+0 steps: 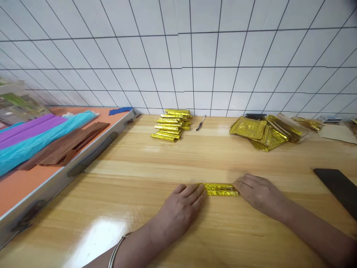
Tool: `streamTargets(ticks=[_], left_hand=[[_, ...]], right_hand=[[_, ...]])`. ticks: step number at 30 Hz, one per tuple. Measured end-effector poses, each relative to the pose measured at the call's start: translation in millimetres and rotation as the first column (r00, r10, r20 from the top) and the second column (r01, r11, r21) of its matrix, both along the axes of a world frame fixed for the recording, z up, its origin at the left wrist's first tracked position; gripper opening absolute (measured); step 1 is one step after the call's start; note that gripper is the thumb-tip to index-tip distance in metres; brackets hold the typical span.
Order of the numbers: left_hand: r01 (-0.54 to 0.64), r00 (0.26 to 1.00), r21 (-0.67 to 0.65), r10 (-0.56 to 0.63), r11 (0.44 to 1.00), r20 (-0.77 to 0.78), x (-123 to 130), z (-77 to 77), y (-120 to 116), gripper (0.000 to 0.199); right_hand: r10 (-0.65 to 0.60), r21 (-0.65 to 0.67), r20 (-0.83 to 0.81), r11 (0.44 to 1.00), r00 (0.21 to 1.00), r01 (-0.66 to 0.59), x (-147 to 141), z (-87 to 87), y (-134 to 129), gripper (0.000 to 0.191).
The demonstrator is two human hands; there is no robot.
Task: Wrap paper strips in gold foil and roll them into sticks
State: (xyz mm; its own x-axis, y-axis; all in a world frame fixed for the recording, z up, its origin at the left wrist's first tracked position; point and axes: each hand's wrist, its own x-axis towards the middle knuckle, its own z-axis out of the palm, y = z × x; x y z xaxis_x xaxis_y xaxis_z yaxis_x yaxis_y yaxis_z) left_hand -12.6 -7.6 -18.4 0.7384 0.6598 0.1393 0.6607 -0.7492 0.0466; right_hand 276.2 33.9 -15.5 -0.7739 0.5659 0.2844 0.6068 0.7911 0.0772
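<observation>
A strip of gold foil paper (221, 189), folded lengthwise with a crease along its middle, lies flat on the wooden table in front of me. The fingers of my left hand (184, 206) are together and press on its left end, covering that part. At the right end, my right hand (260, 191) is closed with its fingertips on the edge of the strip. Farther back is a pile of folded gold foil strips (171, 124). To the right of that pile lie stacked flat gold foil sheets (249, 128).
A pen (201, 123) lies between the two gold piles, near the tiled wall (203, 48). On the left, an orange-topped raised surface (117, 123) holds brown crepe paper (69, 143), turquoise crepe paper (55, 132) and purple paper. A dark flat board (338, 190) rests at right.
</observation>
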Motion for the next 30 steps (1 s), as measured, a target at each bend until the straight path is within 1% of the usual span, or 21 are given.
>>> streamTargets(ticks=[2, 4, 6, 9, 12, 16, 18, 20, 23, 27, 30], left_hand=[[0.002, 1.000, 0.003, -0.002, 1.000, 0.001, -0.1, -1.0, 0.2, 0.040], [-0.003, 1.000, -0.002, 0.003, 1.000, 0.005, 0.4, -0.9, 0.3, 0.040], [-0.004, 1.000, -0.010, 0.004, 1.000, 0.015, 1.1, -0.1, 0.3, 0.040], [-0.016, 0.999, -0.016, 0.017, 1.000, 0.048, 1.8, 0.0, 1.4, 0.038], [-0.029, 0.995, -0.029, 0.032, 0.999, 0.099, 0.9, -1.8, 5.2, 0.036], [-0.001, 0.991, -0.072, 0.010, 0.997, 0.132, -1.3, -4.9, 11.2, 0.033], [0.005, 0.990, -0.075, 0.005, 0.997, 0.138, -2.0, -5.6, 12.9, 0.033], [0.008, 0.990, -0.071, 0.002, 0.997, 0.141, -2.3, -5.5, 13.8, 0.032], [0.025, 0.991, -0.058, -0.017, 0.998, 0.134, -2.7, -4.4, 14.9, 0.030], [0.062, 0.993, -0.014, -0.061, 0.998, 0.105, -3.2, -3.1, 16.0, 0.030], [0.080, 0.994, 0.027, -0.082, 0.996, 0.077, -3.2, -3.1, 15.7, 0.031]], right_hand=[[-0.011, 0.010, 0.045, 1.000, 0.999, 0.010, -1.2, -2.2, -1.0, 0.024], [-0.037, -0.020, 0.066, 0.999, 0.997, 0.039, -1.6, -2.5, -2.2, 0.023], [-0.059, -0.086, 0.054, 0.994, 0.997, 0.063, -1.2, 0.4, -4.0, 0.023], [-0.043, -0.190, 0.016, 0.981, 0.999, 0.046, 0.2, 7.5, -8.0, 0.023], [-0.041, -0.217, -0.035, 0.976, 0.999, 0.032, 0.7, 8.6, -12.8, 0.026], [-0.110, -0.139, -0.110, 0.986, 0.988, 0.094, 0.8, -4.4, -16.3, 0.027], [-0.111, -0.080, -0.118, 0.992, 0.987, 0.102, 1.8, -11.3, -17.0, 0.028], [-0.074, -0.026, -0.072, 0.997, 0.995, 0.072, 2.9, -14.8, -17.5, 0.028], [-0.028, 0.028, 0.039, 0.999, 0.999, 0.027, 2.7, -13.3, -18.3, 0.027], [-0.020, 0.074, 0.133, 0.997, 0.991, 0.010, -1.6, -8.3, -18.5, 0.027], [-0.021, 0.101, 0.198, 0.995, 0.980, 0.001, -3.2, -9.0, -18.9, 0.029]])
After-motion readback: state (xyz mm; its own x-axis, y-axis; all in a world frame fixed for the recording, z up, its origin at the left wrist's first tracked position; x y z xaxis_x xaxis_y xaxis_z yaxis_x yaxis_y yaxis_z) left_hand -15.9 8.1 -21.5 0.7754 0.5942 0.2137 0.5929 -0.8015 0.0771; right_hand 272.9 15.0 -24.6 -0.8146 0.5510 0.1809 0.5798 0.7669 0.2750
